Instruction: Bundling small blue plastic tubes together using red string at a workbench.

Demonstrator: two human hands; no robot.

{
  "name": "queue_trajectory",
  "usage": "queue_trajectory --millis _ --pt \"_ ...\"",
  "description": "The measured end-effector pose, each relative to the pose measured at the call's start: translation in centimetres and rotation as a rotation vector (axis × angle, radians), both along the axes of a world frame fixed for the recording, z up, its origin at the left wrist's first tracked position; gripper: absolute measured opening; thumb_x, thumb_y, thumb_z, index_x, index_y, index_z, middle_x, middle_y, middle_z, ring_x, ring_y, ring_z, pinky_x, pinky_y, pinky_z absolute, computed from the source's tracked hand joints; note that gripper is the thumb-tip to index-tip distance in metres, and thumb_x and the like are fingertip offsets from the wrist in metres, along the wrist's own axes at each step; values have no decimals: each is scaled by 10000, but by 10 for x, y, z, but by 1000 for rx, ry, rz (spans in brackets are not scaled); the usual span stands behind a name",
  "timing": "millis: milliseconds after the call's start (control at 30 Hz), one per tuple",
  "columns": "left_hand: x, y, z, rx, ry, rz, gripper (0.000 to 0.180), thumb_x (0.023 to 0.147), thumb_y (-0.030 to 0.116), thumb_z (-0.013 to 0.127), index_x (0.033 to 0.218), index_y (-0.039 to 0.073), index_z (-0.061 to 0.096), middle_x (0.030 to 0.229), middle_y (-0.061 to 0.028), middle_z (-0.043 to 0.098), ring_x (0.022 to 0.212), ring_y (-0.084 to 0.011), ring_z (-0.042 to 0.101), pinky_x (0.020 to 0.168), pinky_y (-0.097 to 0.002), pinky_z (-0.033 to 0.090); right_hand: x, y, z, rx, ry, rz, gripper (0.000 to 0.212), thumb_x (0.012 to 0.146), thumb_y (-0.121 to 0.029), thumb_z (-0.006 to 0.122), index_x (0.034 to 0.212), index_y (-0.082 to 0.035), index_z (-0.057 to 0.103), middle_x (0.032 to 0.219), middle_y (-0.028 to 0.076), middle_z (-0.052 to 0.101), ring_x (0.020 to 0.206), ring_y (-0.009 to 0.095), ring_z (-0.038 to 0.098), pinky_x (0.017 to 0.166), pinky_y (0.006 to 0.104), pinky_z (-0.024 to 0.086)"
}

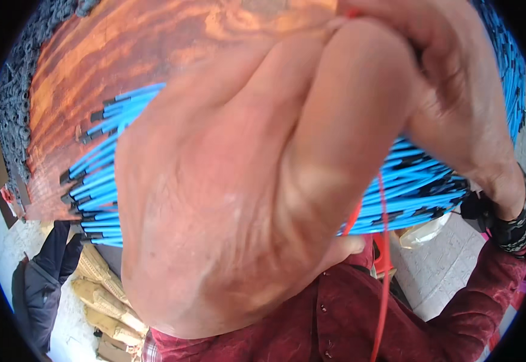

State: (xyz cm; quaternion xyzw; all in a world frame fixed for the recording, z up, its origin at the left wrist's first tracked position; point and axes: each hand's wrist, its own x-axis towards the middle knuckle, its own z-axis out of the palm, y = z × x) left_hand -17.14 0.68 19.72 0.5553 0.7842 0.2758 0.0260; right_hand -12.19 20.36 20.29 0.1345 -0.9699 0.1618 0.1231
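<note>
My left hand [226, 193] fills the middle of the view, close up, its fingers curled shut. Over on the upper right, my right hand [462, 78] is bent inward with its fingers closed against the left fingertips. A bit of red string shows where the fingertips meet. More red string [384, 259] hangs from below the left hand down to the lower edge. Behind both hands lies a bundle of thin blue rods [97, 193] with black ends, sticking out on either side. The left hand hides the bundle's middle, and the fingertips are partly out of sight.
The bundle rests on a wooden table [76, 90] with orange-brown grain. A heap of dark, knotted pieces [14, 114] lines its left side. More blue rods [510, 66] lie at the far right. Dark cloth [43, 289] and tan bundles [103, 295] are at lower left.
</note>
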Motion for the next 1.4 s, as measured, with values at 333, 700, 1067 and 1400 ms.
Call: queue_trajectory --millis 333,700,1067,1400 --pt "-4 -3 -2 -17 -16 24 844 587 538 844 1211 10 632 1195 -182 681 1068 -401 658 878 -445 530 -13 0 -9 -14 9 46 115 832 -32 684 899 15 603 779 160 579 713 385 580 621 413 466" --pt "-25 5 -3 -9 -55 29 828 597 558 843 1202 28 643 1194 -174 691 1055 -389 669 856 -441 540 -30 15 -18 -60 21 75 135 829 -39 692 919 16 608 784 166 585 730 393 590 630 420 474" --pt "11 -14 -10 78 176 93 707 786 633 705 1200 63 650 1188 -176 705 1005 -366 687 817 -427 559 -6 -1 -4 -100 -12 -33 135 825 -79 688 816 -15 569 708 157 537 674 382 582 582 464 443" --pt "43 -18 -2 227 433 220 496 949 419 608 1307 75 608 1191 -116 698 1053 -298 659 854 -399 531 19 -16 36 -154 156 10 134 765 -51 692 770 -34 559 695 131 538 623 341 559 545 431 429"
